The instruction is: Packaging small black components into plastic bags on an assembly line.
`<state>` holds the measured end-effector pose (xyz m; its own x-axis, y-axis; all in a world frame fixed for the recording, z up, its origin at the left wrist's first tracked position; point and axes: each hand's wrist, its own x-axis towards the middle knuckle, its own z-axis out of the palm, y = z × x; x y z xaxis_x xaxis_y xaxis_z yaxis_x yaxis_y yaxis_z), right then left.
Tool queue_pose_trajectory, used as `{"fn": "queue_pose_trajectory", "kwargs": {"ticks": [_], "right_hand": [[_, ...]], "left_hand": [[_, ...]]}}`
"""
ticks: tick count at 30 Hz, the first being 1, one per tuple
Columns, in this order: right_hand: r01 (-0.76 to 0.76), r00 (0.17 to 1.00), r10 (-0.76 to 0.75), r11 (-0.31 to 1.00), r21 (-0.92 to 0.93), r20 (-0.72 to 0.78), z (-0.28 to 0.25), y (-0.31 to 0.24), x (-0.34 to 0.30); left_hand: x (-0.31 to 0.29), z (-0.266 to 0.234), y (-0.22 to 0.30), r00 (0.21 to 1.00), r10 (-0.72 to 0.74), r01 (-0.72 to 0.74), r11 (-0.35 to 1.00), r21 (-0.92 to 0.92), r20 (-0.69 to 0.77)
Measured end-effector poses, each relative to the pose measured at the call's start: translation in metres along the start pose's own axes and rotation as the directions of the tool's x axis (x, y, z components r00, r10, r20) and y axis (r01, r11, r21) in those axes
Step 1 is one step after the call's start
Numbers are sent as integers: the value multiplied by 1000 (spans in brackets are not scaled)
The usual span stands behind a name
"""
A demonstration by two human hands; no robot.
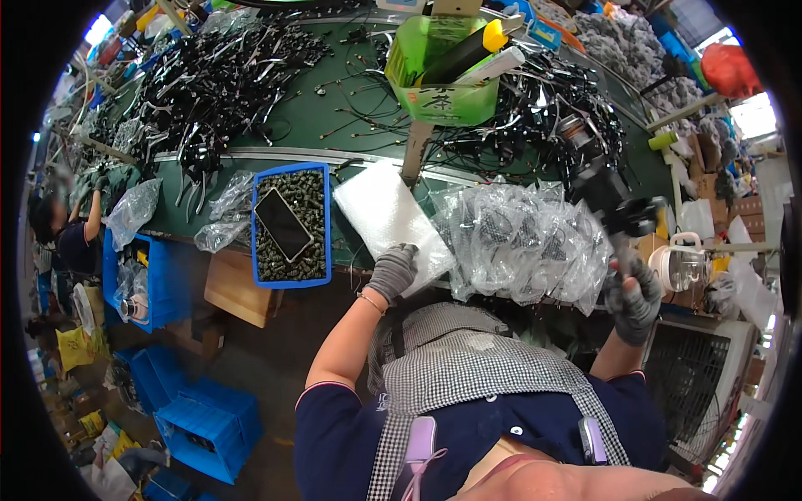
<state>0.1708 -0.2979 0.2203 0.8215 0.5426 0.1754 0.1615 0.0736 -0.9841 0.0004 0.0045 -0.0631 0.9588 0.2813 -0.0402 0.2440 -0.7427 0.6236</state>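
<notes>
My left hand (393, 271), in a grey knit glove, lies over the near left edge of a white bubble-wrap pouch (380, 204), its fingers bent and pressed to it. The pouch lies tilted at the bench edge. My right hand (637, 302), gloved alike and smeared by motion, is raised at the right with curled fingers. What it holds is unclear. Just beyond it is a blurred black device (616, 200) with a pale bar running down toward the hand. Between my hands lies a heap of clear plastic bags (522, 238) with dark parts inside.
A blue tray (327, 225) of small dark metal fittings, with a phone (284, 224) on top, stands left of the pouch. Behind are a green holder (443, 104) with pens and cutter, and piles of black cable parts (225, 83). Blue crates (209, 426) stand lower left.
</notes>
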Motion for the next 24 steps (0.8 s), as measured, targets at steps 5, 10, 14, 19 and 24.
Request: {"fn": "queue_pose_trajectory", "kwargs": {"ticks": [5,10,14,19,24], "right_hand": [[-384,912,368,921,64,179,49,5,-15],[-547,776,367,796,258,513,87,20,-16],[-724,593,582,688,53,556,113,60,-19],[-701,615,725,683,-205,310,105,156,-50],[402,749,300,503,-765,591,106,179,-49]], "left_hand": [[4,11,-1,995,-91,87,994,-65,-51],[16,57,-56,968,56,-77,994,-76,-244],[20,66,-81,989,-38,40,999,9,-142],[36,-5,-27,851,-503,281,198,-939,148],[23,-19,-21,860,-500,374,480,-794,103]]}}
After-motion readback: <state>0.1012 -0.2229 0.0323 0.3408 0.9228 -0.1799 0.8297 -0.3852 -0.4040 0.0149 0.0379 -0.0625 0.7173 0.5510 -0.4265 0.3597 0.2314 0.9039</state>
